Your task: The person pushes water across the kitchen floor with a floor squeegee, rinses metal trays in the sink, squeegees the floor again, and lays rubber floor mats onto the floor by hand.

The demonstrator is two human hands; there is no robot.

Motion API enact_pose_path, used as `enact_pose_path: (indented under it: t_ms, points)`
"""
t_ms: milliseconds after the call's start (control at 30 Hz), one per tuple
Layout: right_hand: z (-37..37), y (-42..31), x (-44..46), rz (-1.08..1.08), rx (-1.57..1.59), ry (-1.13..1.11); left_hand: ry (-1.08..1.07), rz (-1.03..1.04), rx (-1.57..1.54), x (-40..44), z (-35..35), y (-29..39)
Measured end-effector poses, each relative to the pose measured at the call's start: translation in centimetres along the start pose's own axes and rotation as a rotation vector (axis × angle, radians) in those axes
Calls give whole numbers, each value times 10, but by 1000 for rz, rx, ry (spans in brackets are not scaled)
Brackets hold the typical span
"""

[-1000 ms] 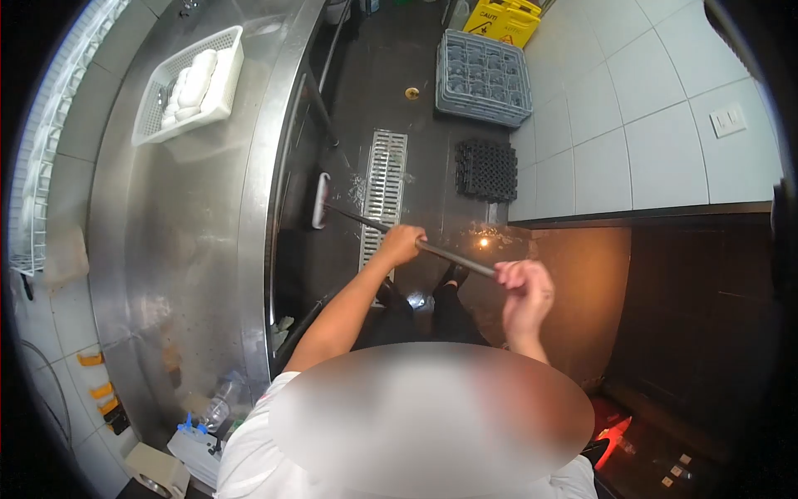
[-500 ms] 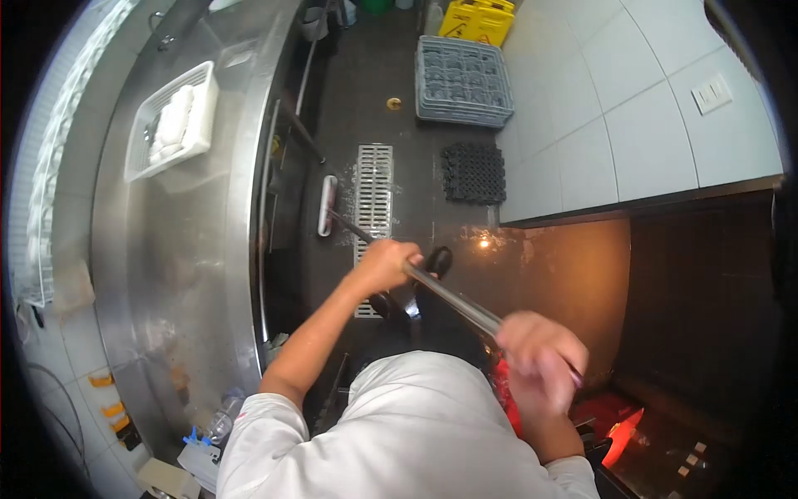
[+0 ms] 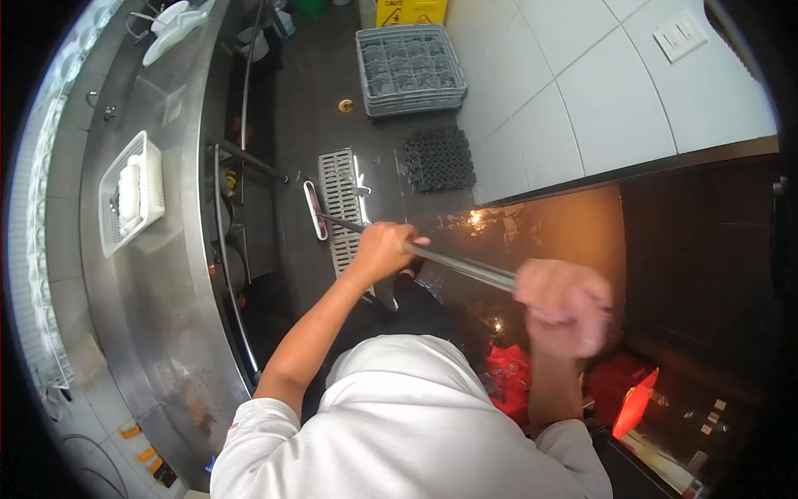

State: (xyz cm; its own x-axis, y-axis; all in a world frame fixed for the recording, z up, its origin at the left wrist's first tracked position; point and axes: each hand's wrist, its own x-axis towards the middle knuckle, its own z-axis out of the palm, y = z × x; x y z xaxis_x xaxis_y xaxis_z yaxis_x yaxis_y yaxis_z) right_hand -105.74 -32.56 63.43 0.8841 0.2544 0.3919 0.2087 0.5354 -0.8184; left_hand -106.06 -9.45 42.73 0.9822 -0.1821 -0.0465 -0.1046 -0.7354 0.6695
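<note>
A long metal pole (image 3: 465, 266) slants across in front of my body. My left hand (image 3: 387, 251) is wrapped round its middle part, and my right hand (image 3: 565, 306), somewhat blurred, grips its upper end. At the far end of the pole, a white-rimmed squeegee-like head (image 3: 316, 211) rests on the dark floor, close to the left edge of the metal drain grate (image 3: 339, 191). My feet are partly visible below my left hand.
Left is a steel counter (image 3: 158, 299) with a white basket (image 3: 155, 185) of white rolls. Ahead stand a grey glass rack (image 3: 411, 71), a black mat (image 3: 439, 160) and a yellow caution sign (image 3: 411, 12). A tiled wall (image 3: 598, 91) is at right.
The view has turned, and the counter and rack sit further left. My right hand has moved outward to the right with the pole end. The head of the pole remains near the grate.
</note>
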Motion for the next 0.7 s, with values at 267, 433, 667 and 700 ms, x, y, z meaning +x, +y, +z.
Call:
enact_pose_path:
  t_ms: [267,433,667,700]
  points:
    - [-9,-150,16,-318,-225,100,-325,485,-404,50,28,121]
    - [39,-143,-23,-298,-499,227,-462,646,-531,57,80,141]
    - [74,33,-86,49,-846,459,-549,466,-624,36,167,23]
    - [87,37,-89,30,-815,449,-529,458,-638,24,153,13]
